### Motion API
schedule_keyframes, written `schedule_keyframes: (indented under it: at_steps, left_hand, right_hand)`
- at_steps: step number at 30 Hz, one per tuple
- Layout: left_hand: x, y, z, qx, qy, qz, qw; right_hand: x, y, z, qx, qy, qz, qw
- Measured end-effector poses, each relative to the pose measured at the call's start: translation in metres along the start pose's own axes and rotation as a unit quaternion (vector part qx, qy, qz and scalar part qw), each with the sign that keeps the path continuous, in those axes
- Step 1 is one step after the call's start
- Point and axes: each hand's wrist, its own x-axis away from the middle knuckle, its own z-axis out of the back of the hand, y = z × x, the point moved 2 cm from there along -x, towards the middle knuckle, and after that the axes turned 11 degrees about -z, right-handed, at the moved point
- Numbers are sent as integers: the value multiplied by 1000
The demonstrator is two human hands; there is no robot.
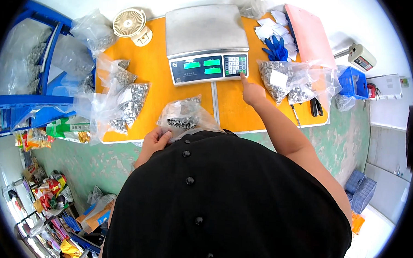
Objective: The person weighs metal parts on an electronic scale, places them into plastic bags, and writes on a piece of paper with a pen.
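Your right hand [253, 93] reaches over the orange tabletop [155, 78] with its index finger stretched out, the fingertip on the lower right part of the grey, many-buttoned keypad [235, 65] of the white-and-dark countertop scale [206, 32] with the bare metal platform. The rest of that hand's fingers are curled in, and they hold nothing.

Your left hand [154, 143] is low at the near edge of the table, against the lower left side of a clear plastic bag [185, 110] with small, shiny metal parts [181, 123] inside. Its thumb and fingers lie close together at the film; you cannot tell from here whether they pinch it or just rest on it. The bag sits on the tabletop in front of your black, buttoned top [231, 190], nearer to you than the scale.

To the left of that bag lies a larger clear bag of silvery metal rings [136, 100]. Beyond your right hand, another clear bag of metal pieces [275, 81] lies near a black stapler [315, 107].
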Motion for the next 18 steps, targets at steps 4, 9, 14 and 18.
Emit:
schedule_keyframes:
  at_steps: [4, 9, 14, 18]
  left_hand:
    - [1, 8, -5, 5, 7, 13, 1000]
    - [0, 7, -5, 3, 1, 5, 1000]
    - [1, 7, -2, -2, -7, 4, 1000]
    - [1, 1, 1, 6, 4, -4, 1000]
  right_hand:
    - [-1, 1, 0, 11, 9, 11, 1000]
    - [5, 2, -1, -19, 27, 4, 999]
    - [55, -16, 4, -87, 83, 97, 988]
    - [127, -61, 59, -317, 113, 384, 860]
